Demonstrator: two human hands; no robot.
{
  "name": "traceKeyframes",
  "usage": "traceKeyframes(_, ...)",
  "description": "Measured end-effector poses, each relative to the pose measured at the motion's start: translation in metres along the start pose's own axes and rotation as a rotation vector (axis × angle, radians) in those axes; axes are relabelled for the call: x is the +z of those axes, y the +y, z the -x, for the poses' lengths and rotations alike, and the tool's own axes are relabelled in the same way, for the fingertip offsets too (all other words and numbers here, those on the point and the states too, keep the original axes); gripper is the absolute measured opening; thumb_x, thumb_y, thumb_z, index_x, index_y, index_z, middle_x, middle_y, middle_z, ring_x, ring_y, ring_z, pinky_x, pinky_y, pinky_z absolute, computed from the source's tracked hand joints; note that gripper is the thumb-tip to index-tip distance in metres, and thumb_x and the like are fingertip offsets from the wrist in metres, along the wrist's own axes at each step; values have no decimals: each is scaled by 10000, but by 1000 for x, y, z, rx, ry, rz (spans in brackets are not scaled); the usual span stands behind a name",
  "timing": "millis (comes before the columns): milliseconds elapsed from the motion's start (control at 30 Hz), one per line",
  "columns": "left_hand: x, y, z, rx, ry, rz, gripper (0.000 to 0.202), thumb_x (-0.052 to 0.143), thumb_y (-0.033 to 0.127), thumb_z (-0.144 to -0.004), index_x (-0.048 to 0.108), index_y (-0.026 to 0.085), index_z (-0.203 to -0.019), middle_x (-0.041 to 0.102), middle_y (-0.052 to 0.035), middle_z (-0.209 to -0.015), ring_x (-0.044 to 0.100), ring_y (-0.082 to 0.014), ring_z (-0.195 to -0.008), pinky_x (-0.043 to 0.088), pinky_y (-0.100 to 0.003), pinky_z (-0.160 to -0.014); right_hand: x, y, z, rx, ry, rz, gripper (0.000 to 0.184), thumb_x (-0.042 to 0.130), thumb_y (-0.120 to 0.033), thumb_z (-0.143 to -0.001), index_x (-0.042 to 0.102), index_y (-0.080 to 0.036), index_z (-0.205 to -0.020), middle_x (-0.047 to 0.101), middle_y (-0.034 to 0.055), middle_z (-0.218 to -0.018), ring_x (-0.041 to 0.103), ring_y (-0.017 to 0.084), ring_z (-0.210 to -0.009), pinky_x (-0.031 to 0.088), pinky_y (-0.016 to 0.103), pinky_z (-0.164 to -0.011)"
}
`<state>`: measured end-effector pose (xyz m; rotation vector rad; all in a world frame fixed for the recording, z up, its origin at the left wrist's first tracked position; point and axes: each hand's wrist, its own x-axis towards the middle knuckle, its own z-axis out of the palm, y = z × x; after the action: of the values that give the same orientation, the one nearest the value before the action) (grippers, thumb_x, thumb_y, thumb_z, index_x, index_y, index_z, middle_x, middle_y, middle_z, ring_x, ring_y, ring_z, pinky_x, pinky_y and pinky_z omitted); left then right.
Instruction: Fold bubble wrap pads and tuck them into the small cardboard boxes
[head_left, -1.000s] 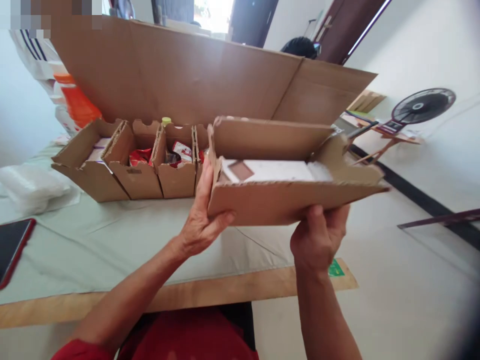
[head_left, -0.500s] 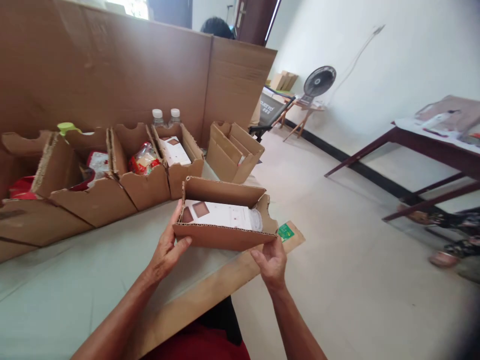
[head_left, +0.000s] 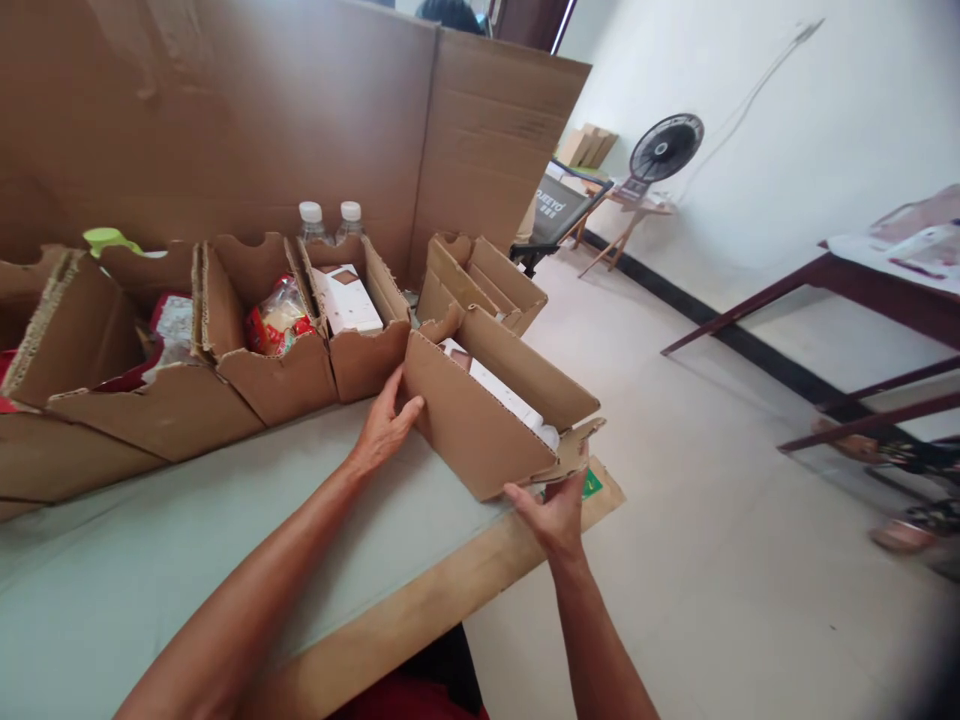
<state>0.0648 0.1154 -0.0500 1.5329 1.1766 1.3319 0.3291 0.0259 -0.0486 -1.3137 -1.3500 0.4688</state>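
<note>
An open-topped cardboard box [head_left: 480,430] stands at an angle by the table's right end, a white carton [head_left: 495,390] lying inside it. My left hand [head_left: 386,425] holds the box's far left corner, thumb on the near side wall and fingertips partly hidden behind. At the near right end my right hand [head_left: 555,515] grips the notched end wall, its thumb in front and its fingers underneath, mostly out of sight. Left of this box, a similar bin [head_left: 367,355] contains another white carton [head_left: 347,300].
More cardboard bins [head_left: 270,385] line the table [head_left: 300,520], with red-printed packets [head_left: 279,318] inside one. Two white-capped bottles [head_left: 350,222] stand behind, before a tall cardboard panel [head_left: 300,120]. Another box [head_left: 525,290] sits beyond the held one. A fan [head_left: 666,148] is farther back.
The held box has moved away from me and to the right, and turned so its right end points more toward me. Both hands went with it.
</note>
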Motion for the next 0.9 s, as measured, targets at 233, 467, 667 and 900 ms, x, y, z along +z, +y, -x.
traceKeyframes(233,9,-29,26,-10,-14,-109,807,617,382,-929,282,185,-1636,290,-171,-1719,268,-326,-1598,260,-528,-1296,9,0,24,24,91,103,1206,849,-557,-729,120,-245,-1639,303,228,-1646,331,383,-1555,301,656,-1229)
traceKeyframes(467,11,-31,26,18,-57,-166,806,597,252,-905,276,221,-1644,334,-139,-1706,376,-311,-1550,384,-524,-1243,28,-8,11,11,128,137,1150,843,-538,-754,163,-239,-1632,336,228,-1634,369,383,-1529,333,633,-1214)
traceKeyframes(667,12,-31,28,31,-53,-206,793,588,217,-887,314,204,-1631,388,-150,-1677,420,-322,-1523,440,-522,-1204,81,-15,-39,-100,1,201,1199,821,-597,-772,98,-227,-1655,355,247,-1626,448,366,-1472,516,544,-1076)
traceKeyframes(900,15,-31,27,52,-54,-240,755,569,171,-864,391,175,-1597,450,-156,-1639,422,-317,-1526,384,-534,-1248,73,-35,-22,-240,-158,430,551,638,-443,-968,538,-232,-1467,569,185,-1460,546,347,-1382,454,583,-1147)
